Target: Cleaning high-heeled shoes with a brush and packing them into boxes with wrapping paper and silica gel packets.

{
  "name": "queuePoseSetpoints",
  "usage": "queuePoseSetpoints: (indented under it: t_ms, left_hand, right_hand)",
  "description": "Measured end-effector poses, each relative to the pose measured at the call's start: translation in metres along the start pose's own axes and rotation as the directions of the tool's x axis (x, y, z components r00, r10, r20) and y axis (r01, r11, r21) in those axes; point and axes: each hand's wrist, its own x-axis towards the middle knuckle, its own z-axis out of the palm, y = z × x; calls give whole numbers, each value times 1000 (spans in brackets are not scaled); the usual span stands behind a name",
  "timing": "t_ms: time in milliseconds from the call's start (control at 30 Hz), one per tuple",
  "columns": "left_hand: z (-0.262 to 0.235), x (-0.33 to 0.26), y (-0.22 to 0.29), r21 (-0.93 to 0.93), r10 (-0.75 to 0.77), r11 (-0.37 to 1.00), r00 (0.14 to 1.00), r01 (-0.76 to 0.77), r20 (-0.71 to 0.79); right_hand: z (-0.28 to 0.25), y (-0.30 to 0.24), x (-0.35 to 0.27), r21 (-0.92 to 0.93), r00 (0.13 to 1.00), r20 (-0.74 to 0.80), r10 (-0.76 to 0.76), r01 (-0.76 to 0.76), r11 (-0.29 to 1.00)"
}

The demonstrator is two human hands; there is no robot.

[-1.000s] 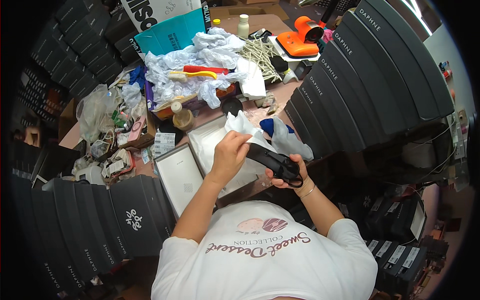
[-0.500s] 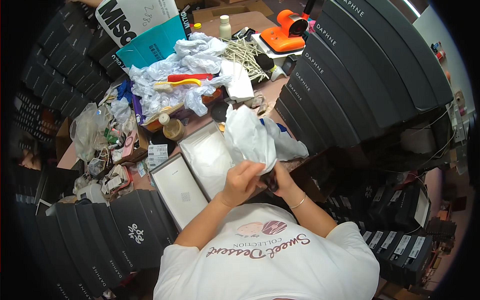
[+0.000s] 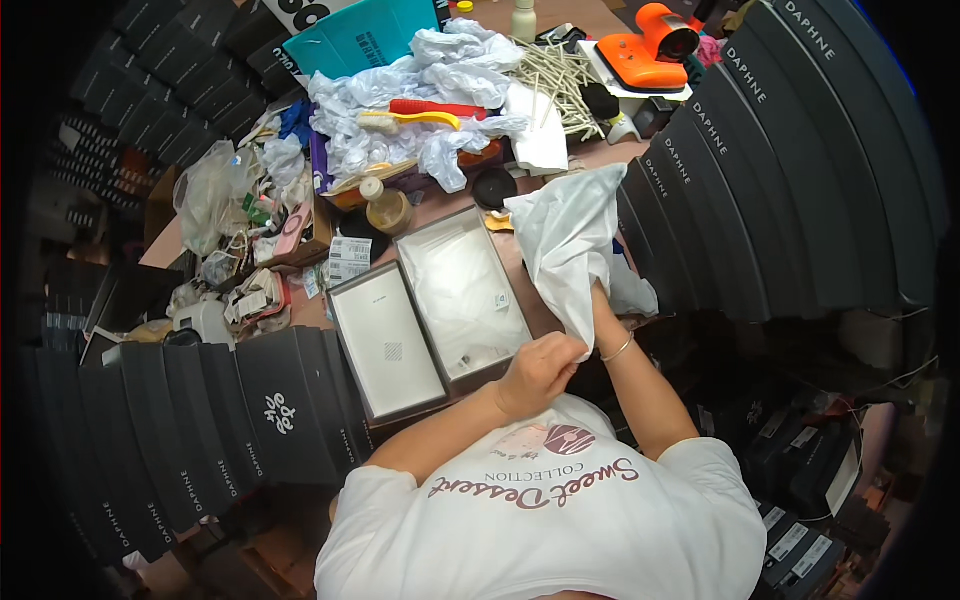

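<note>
A white cloth-like bag [image 3: 572, 225] stands up in front of me, to the right of an open shoe box. My left hand [image 3: 543, 373] is closed, pinching the near edge of the bag's mouth. My right hand [image 3: 602, 308] reaches up into the bag; its fingers, and anything in them, are hidden by the white material. The shoe box [image 3: 408, 262] has dark outer walls and holds white tissue [image 3: 455, 285] with a small packet [image 3: 500, 299]. Left of it lies a pale-lined box lid [image 3: 372, 335].
Dark shoe boxes are stacked at the right [image 3: 780, 190] and lower left [image 3: 290, 400]. Behind the open box lie crumpled pale paper [image 3: 350, 150], a yellow-handled brush [image 3: 425, 119] and a bottle [image 3: 388, 210]. An orange device [image 3: 645, 65] stands farther back beside pale sticks [image 3: 560, 85].
My right hand, which held a dark object at the bag's mouth, has gone up inside the bag. My left hand has shifted along the bag's edge. The view has turned, moving the scene within it.
</note>
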Motion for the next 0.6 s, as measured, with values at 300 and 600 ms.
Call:
queuePoseSetpoints:
  t_ms: [300,600]
  left_hand:
    - [-42,-77,-122,835,-615,522,755,176,226]
    - [-68,-130,-105,749,-633,632,691,200,350]
  right_hand:
    - [-93,-5,93,-466,995,-14,-100,83,881]
    - [72,-41,-26,-844,904,417,-89,422,331]
